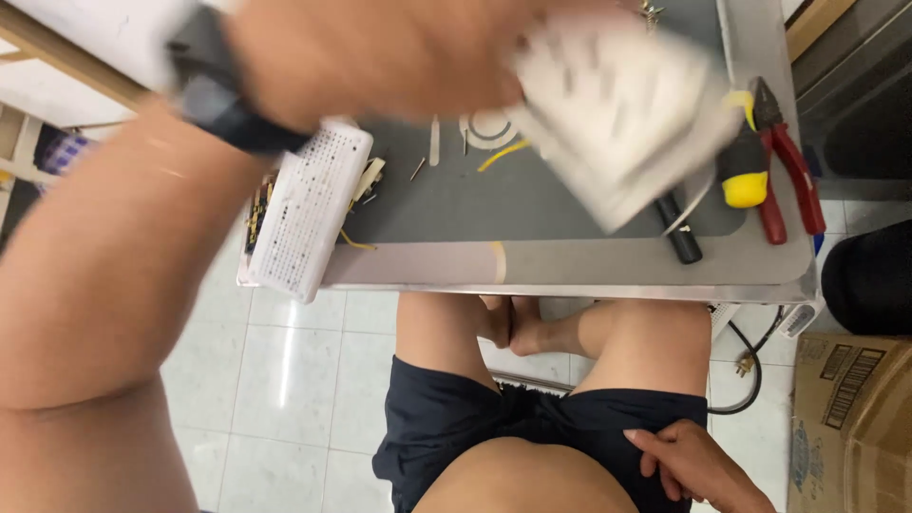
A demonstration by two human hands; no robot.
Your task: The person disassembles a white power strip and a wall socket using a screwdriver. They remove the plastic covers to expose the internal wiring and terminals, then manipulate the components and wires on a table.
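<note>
Head view: the left hand is raised close under the camera, blurred by motion, its forearm crossing the frame from the lower left and a dark watch on the wrist. Its fingers are closed around one end of a white perforated panel, a flat, roughly rectangular piece. The panel is held in the air above the far right part of the surface, not resting on it. From the gripping hand it extends toward the right and the near edge, its long axis running obliquely and its free corner hanging over the black handle of a tool. Just beyond that corner, by the right edge, lie a yellow-and-black handled tool and red-handled pliers, side by side and apparently touching.

A second white perforated block lies at the near left corner of the surface, overhanging the edge, long axis running near to far, just below the left wrist. Small screws and yellow wire scraps are scattered on the grey mat between the two white pieces.

The right hand is well apart from all of this, resting on the dark shorts at the thigh, fingers loosely curled, holding nothing. The left hand is the only one at the panel.
</note>
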